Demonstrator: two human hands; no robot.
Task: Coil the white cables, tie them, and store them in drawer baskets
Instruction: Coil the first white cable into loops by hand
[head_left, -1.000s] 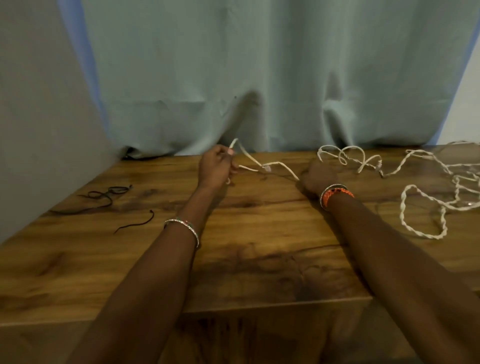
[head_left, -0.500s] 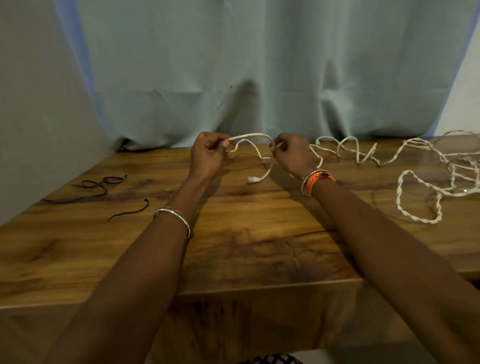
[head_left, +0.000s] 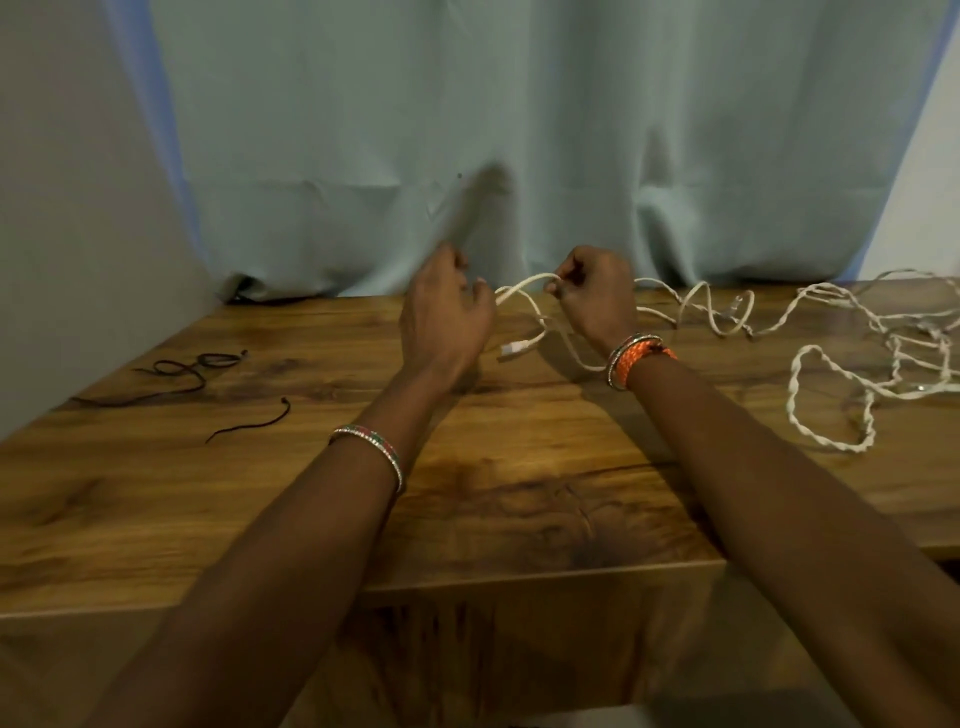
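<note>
A wood-grain desk (head_left: 260, 519) stands against a pale blue curtain (head_left: 467, 130). Black ties (head_left: 197, 371) lie far left. The left hand (head_left: 441, 322) hovers loosely curled; the right hand (head_left: 592, 296) pinches the white cable (head_left: 524, 283), whose tangle trails right.

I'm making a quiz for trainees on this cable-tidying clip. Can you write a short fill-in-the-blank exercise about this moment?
1. The right hand pinches a loop of the ____ cable.
2. The cable's plug end hangs between the two ____.
3. The black ties lie on the table to the person's ____.
4. The right wrist wears an ____ bracelet.

Missing words: white; hands; left; orange
</note>
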